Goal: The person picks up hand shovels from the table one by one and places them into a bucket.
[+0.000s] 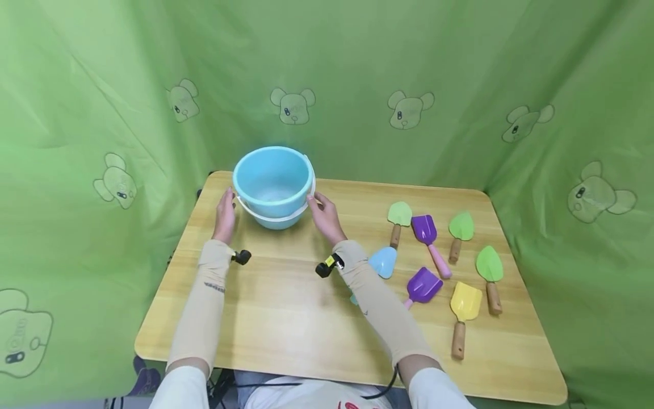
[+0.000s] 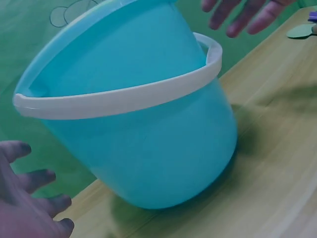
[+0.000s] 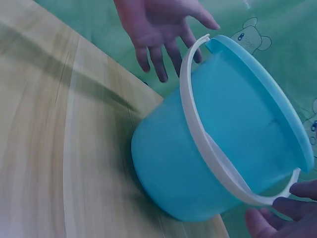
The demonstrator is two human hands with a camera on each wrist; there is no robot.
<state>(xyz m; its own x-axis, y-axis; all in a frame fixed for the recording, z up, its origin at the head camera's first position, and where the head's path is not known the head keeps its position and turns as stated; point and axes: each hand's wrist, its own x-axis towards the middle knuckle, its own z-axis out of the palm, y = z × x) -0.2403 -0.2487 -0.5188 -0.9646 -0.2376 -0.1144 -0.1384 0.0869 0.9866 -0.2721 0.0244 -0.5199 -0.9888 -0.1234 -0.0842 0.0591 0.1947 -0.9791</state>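
Note:
A light blue bucket (image 1: 273, 211) stands upright near the table's back left, its white handle (image 2: 119, 101) folded down across the near side. My left hand (image 1: 225, 217) is beside the bucket's left side, fingers spread and apart from it, as the right wrist view shows. On the other side, my right hand (image 1: 328, 218) is held with its fingers extended close to the handle's right end. Whether those fingertips touch the handle I cannot tell. Neither hand grips anything.
Several toy shovels lie on the right of the wooden table (image 1: 286, 318): a yellow one (image 1: 465, 301), purple ones such as this shovel (image 1: 424, 229), green ones such as this shovel (image 1: 489, 264), and a blue one (image 1: 383, 262) beside my right forearm. Green curtains (image 1: 352, 68) surround the table.

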